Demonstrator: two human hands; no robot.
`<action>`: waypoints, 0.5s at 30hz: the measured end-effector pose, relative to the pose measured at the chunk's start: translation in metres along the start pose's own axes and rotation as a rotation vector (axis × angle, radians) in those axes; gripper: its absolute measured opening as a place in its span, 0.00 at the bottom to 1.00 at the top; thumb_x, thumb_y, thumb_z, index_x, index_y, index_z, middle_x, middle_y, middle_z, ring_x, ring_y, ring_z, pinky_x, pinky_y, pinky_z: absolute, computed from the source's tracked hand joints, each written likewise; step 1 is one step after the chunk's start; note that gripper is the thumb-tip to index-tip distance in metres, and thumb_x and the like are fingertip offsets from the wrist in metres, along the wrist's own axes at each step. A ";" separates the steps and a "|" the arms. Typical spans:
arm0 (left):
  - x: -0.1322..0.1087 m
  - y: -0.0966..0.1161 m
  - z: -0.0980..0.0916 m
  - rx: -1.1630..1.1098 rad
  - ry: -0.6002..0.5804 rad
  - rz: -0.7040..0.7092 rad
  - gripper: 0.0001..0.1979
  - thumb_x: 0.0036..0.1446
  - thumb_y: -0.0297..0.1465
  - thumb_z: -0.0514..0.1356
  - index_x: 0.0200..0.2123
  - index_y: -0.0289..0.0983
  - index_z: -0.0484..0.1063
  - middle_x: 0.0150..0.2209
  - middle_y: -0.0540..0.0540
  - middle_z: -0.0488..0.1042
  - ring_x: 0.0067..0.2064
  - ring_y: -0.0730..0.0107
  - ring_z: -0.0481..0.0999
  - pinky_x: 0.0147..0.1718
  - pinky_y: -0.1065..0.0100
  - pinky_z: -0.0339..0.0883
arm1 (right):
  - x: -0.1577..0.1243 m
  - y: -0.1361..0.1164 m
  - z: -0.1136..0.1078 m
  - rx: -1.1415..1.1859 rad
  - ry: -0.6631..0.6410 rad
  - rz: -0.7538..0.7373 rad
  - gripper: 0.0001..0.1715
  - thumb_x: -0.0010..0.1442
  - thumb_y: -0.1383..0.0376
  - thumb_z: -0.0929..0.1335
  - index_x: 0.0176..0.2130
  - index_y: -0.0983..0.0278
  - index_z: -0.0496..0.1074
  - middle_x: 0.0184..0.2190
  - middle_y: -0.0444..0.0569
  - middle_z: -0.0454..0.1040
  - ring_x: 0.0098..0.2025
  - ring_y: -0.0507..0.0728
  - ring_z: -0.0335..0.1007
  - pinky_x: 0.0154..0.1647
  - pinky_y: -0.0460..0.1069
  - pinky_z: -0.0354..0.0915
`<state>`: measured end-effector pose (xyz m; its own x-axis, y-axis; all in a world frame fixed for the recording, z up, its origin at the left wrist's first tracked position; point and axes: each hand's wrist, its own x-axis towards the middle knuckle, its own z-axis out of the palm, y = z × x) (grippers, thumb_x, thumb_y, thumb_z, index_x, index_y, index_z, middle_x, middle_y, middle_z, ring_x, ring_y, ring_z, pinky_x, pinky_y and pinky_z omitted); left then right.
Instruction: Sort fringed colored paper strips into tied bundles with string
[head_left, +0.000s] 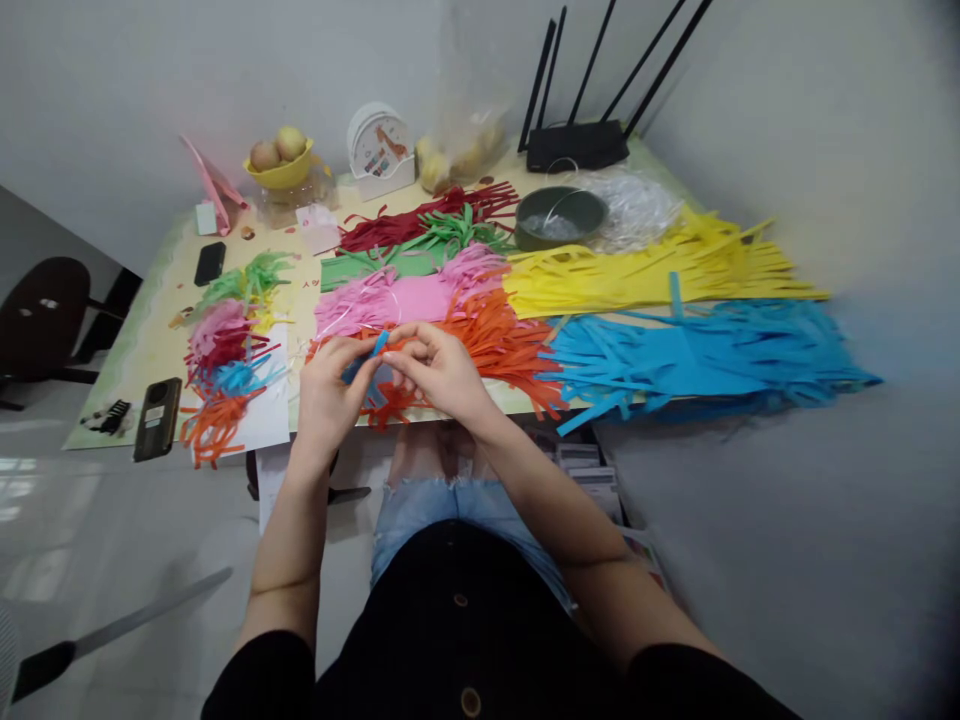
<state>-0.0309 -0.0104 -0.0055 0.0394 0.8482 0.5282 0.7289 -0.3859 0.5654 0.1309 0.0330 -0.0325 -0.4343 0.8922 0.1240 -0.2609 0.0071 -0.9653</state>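
My left hand (330,385) and my right hand (439,370) meet above the table's front edge, both pinched on one blue paper strip (367,358) that is folded between the fingers. Right behind them lie the orange fringed paper (499,340) and the pink fringed paper (409,298). To the right spreads a wide blue fringed sheet (697,360), with a yellow fringed sheet (660,270) behind it.
A pile of small coloured fringe pieces (229,360) sits at the left on white paper. Two phones (157,418) (210,262), a green bowl (559,215), a fruit bowl (279,165), a router (577,145), green (420,250) and red (427,215) strips fill the table (150,345). A chair (41,315) stands at far left.
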 end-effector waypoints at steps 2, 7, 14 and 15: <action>0.001 -0.001 -0.002 0.091 -0.065 0.034 0.07 0.62 0.29 0.62 0.42 0.38 0.80 0.38 0.45 0.80 0.40 0.67 0.78 0.43 0.67 0.72 | 0.003 0.005 -0.003 0.084 -0.043 0.044 0.33 0.51 0.48 0.75 0.49 0.62 0.67 0.21 0.37 0.72 0.21 0.49 0.66 0.20 0.43 0.64; -0.003 -0.004 0.003 0.148 -0.222 0.047 0.07 0.63 0.29 0.60 0.40 0.38 0.79 0.38 0.44 0.78 0.40 0.65 0.78 0.42 0.65 0.72 | 0.008 0.013 -0.009 0.069 -0.072 0.099 0.27 0.48 0.48 0.76 0.39 0.64 0.72 0.23 0.41 0.74 0.20 0.48 0.65 0.16 0.42 0.61; -0.001 -0.063 0.016 0.039 -0.352 -0.147 0.04 0.54 0.28 0.67 0.35 0.39 0.82 0.36 0.43 0.80 0.39 0.60 0.79 0.42 0.63 0.71 | 0.017 0.019 -0.021 0.347 0.457 -0.075 0.26 0.46 0.51 0.77 0.35 0.60 0.65 0.25 0.38 0.72 0.21 0.46 0.65 0.16 0.39 0.58; 0.005 -0.081 0.008 -0.013 -0.339 -0.205 0.05 0.51 0.29 0.70 0.33 0.39 0.82 0.34 0.44 0.80 0.38 0.61 0.80 0.41 0.64 0.71 | 0.018 0.021 -0.026 0.376 0.498 -0.097 0.26 0.46 0.51 0.77 0.35 0.59 0.64 0.25 0.37 0.72 0.22 0.46 0.66 0.17 0.39 0.60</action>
<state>-0.0841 0.0284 -0.0538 0.1197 0.9789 0.1655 0.7363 -0.1994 0.6467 0.1398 0.0610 -0.0563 0.0363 0.9993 -0.0028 -0.6036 0.0197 -0.7971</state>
